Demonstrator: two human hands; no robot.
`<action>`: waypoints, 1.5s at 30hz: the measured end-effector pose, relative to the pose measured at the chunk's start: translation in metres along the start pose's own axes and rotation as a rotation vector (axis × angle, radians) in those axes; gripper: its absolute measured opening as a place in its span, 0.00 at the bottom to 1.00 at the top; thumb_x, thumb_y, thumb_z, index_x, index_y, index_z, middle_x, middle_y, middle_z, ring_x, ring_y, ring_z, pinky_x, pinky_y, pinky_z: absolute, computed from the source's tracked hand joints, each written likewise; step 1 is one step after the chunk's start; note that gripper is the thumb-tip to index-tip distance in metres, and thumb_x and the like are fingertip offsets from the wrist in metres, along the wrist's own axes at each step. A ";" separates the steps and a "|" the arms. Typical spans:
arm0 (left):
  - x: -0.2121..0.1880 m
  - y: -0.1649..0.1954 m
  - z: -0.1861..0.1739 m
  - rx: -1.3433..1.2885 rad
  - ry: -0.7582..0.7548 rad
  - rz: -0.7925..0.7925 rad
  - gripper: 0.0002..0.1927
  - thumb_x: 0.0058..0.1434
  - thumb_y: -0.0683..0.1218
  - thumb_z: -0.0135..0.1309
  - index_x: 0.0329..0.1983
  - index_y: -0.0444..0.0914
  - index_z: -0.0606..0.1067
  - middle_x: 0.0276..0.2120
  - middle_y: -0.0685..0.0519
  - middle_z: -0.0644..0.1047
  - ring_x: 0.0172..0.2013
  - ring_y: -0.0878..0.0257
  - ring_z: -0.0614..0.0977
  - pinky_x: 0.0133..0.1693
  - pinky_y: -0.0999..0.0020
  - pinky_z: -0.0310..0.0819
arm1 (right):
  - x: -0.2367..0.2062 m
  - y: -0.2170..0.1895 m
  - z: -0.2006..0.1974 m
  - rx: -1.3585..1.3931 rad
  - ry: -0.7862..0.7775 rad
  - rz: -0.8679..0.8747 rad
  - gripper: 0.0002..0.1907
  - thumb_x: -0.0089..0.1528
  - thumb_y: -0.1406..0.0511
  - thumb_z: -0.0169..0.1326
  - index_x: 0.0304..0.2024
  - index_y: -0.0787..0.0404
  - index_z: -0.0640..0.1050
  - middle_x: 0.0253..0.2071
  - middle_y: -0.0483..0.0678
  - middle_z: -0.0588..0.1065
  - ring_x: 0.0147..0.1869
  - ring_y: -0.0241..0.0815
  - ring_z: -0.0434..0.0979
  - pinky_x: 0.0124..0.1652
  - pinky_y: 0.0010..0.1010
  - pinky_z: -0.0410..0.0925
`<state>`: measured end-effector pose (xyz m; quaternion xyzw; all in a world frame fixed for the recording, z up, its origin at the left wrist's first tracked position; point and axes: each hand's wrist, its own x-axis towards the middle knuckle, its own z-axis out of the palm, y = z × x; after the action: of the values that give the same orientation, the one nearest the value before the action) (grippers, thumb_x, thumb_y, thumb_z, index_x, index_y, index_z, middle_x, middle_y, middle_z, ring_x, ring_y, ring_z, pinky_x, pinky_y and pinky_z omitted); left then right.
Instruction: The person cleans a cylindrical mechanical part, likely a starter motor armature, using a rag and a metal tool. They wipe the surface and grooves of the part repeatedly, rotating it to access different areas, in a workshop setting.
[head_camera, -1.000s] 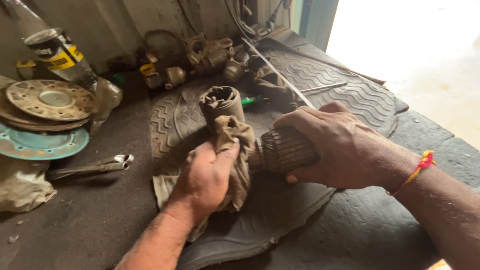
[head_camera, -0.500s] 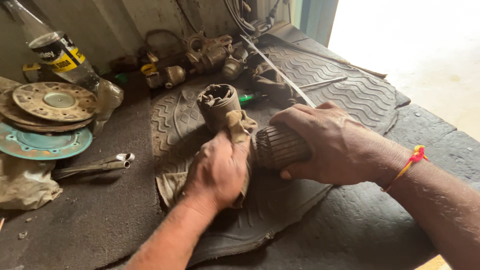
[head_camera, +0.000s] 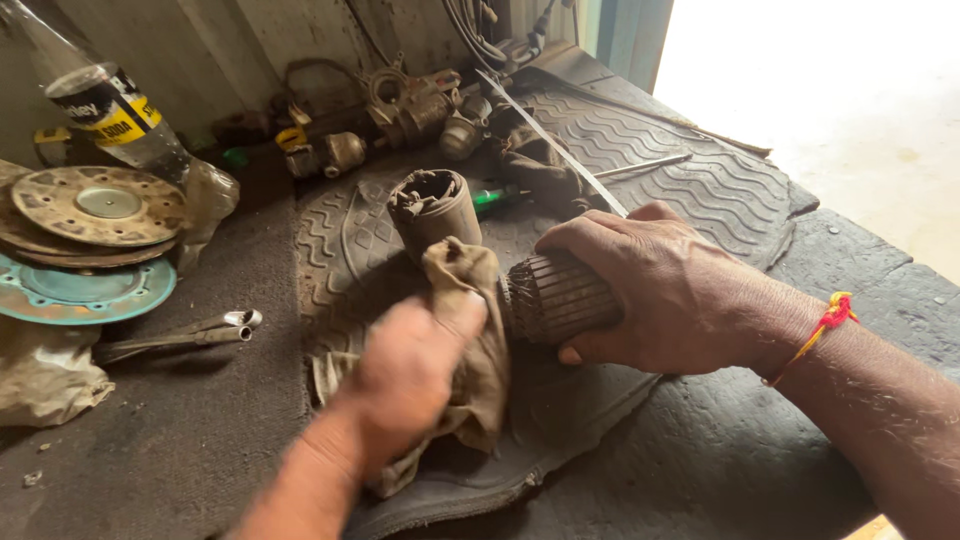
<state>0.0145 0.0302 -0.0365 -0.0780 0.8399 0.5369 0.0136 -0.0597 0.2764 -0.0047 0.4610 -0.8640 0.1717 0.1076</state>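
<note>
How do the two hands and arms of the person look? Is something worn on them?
Both forearms are bare, with no sleeves and no gloves in view. The right hand has a thin thread band around its wrist, red with some yellow strands, and a loose end hangs from it. The left hand is blurred; no ring, watch or band shows on it or on its wrist.

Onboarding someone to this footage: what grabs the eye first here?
At centre, the right hand grips a ribbed metal cylinder lying on a rubber mat, while the left hand, blurred, presses a grimy rag against its end. At far left lies a stack of worn metal discs, with a plastic bottle behind them.
</note>
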 end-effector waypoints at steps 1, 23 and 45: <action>-0.003 -0.001 0.007 0.153 -0.010 0.011 0.23 0.69 0.58 0.43 0.30 0.36 0.74 0.28 0.45 0.80 0.33 0.59 0.81 0.37 0.59 0.78 | 0.000 0.000 0.000 -0.006 -0.008 0.017 0.45 0.47 0.48 0.71 0.62 0.55 0.69 0.51 0.49 0.77 0.59 0.49 0.75 0.62 0.48 0.58; -0.007 0.017 0.019 0.121 0.142 0.113 0.21 0.65 0.57 0.44 0.42 0.36 0.77 0.34 0.45 0.82 0.40 0.52 0.84 0.44 0.55 0.76 | -0.003 -0.009 -0.001 -0.037 0.020 -0.011 0.46 0.43 0.50 0.72 0.60 0.54 0.70 0.50 0.46 0.77 0.59 0.45 0.75 0.60 0.47 0.58; -0.008 0.040 0.042 0.579 0.345 0.610 0.20 0.71 0.57 0.44 0.42 0.36 0.77 0.41 0.42 0.81 0.43 0.40 0.82 0.44 0.44 0.74 | -0.002 -0.022 -0.012 -0.017 0.014 0.064 0.38 0.43 0.51 0.72 0.49 0.58 0.72 0.43 0.49 0.75 0.51 0.53 0.76 0.56 0.47 0.63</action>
<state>0.0140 0.0860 -0.0175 0.0916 0.9301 0.2384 -0.2641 -0.0399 0.2712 0.0101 0.4309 -0.8790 0.1708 0.1121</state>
